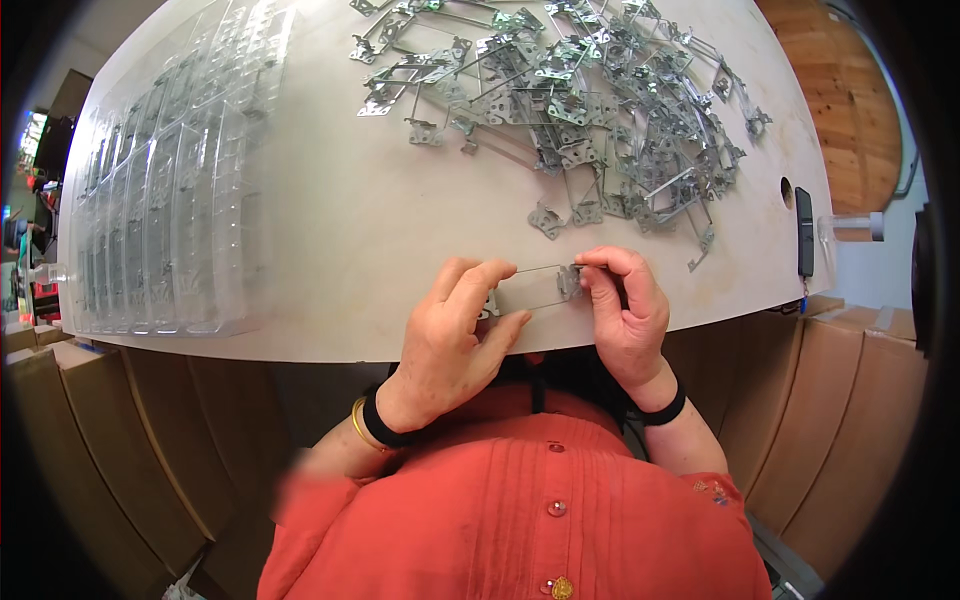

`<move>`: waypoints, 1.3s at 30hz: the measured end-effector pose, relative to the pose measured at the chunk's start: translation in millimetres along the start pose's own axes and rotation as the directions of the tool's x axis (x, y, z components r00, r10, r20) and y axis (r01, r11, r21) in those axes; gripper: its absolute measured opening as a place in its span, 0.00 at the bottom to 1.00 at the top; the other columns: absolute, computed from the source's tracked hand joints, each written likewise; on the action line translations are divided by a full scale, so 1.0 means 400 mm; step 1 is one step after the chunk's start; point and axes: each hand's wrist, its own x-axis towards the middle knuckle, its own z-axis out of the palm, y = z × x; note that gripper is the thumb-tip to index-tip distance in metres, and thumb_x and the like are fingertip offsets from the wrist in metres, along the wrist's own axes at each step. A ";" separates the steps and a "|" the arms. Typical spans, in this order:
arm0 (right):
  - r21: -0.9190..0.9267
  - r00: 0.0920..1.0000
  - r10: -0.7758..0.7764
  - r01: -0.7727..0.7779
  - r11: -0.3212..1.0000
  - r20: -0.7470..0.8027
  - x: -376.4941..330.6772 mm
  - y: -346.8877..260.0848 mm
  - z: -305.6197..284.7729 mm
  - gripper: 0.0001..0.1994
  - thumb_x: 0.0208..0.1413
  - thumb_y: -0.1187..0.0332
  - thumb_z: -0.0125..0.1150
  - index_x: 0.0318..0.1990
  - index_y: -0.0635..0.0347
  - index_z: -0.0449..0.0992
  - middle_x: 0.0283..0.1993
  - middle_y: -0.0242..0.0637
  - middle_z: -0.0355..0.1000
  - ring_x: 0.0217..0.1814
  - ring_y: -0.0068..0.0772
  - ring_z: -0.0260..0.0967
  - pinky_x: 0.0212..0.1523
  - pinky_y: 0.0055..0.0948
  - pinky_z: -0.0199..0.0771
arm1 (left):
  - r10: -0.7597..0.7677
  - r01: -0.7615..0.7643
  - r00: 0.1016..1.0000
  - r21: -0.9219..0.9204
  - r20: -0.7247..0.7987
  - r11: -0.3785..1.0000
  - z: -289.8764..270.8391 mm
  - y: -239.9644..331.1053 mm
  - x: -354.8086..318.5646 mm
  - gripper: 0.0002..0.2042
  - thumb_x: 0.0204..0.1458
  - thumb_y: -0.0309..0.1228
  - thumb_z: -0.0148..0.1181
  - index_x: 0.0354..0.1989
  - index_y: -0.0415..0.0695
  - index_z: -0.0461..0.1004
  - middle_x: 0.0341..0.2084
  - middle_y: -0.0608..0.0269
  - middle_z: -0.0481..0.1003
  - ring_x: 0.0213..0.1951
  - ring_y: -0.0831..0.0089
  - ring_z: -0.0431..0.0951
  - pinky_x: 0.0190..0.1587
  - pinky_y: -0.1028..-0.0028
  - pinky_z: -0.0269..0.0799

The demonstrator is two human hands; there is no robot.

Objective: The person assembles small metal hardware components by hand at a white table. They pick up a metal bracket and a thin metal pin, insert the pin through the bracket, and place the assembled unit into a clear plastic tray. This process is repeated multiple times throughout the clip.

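Note:
Near the front edge of the table, both my hands hold one metal bracket assembly (568, 284), with a small stamped plate at each end and two thin wire rods between. My left hand (445, 340) is closed around its left end, thumb on the near side and fingers on the far side, partly hiding that plate. At the right end, my right hand (632, 315) pinches the plate between thumb and forefinger. Just beyond my hands lies a tangled pile of similar metal bracket assemblies (580, 150), with a few loose ends poking toward me.
Clear plastic trays (252, 200) with long compartments cover the left of the white table (340, 250). A black phone-like device (805, 235) lies at the right edge, by a round hole (786, 192). Cardboard boxes (825, 400) stand below. A round wooden top (835, 95) is beyond.

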 end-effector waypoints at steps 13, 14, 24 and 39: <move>0.023 0.999 0.030 -0.029 0.999 -0.044 -0.008 0.014 0.003 0.07 0.64 0.80 0.68 0.47 0.63 0.78 0.42 0.37 0.78 0.38 0.28 0.75 0.42 0.25 0.76 | 0.003 -0.003 1.000 -0.021 0.025 1.000 0.001 -0.004 0.007 0.24 0.49 0.20 0.75 0.57 0.39 0.77 0.41 0.57 0.76 0.36 0.72 0.77 0.31 0.75 0.75; 0.026 0.999 0.024 -0.023 0.999 -0.039 -0.006 0.015 0.006 0.07 0.64 0.80 0.68 0.47 0.63 0.78 0.42 0.37 0.78 0.39 0.28 0.75 0.42 0.25 0.76 | -0.007 0.007 1.000 -0.037 0.020 0.999 0.003 -0.008 0.001 0.24 0.49 0.20 0.75 0.57 0.39 0.77 0.42 0.58 0.76 0.36 0.73 0.77 0.30 0.75 0.75; 0.114 0.996 0.005 0.006 0.993 -0.090 -0.022 0.011 -0.005 0.05 0.66 0.80 0.66 0.46 0.66 0.78 0.44 0.41 0.78 0.42 0.31 0.76 0.45 0.25 0.77 | 0.026 -0.026 0.999 0.005 -0.029 1.000 0.007 -0.009 -0.001 0.24 0.48 0.18 0.75 0.55 0.38 0.78 0.41 0.62 0.73 0.30 0.81 0.71 0.27 0.78 0.69; -0.019 0.998 -0.058 0.057 0.998 -0.038 -0.020 0.002 -0.010 0.06 0.64 0.79 0.68 0.46 0.64 0.78 0.42 0.42 0.79 0.40 0.35 0.78 0.42 0.28 0.78 | 0.040 -0.041 0.998 -0.015 -0.050 0.999 0.006 -0.012 0.003 0.25 0.46 0.18 0.75 0.54 0.38 0.76 0.40 0.56 0.75 0.30 0.70 0.75 0.27 0.71 0.74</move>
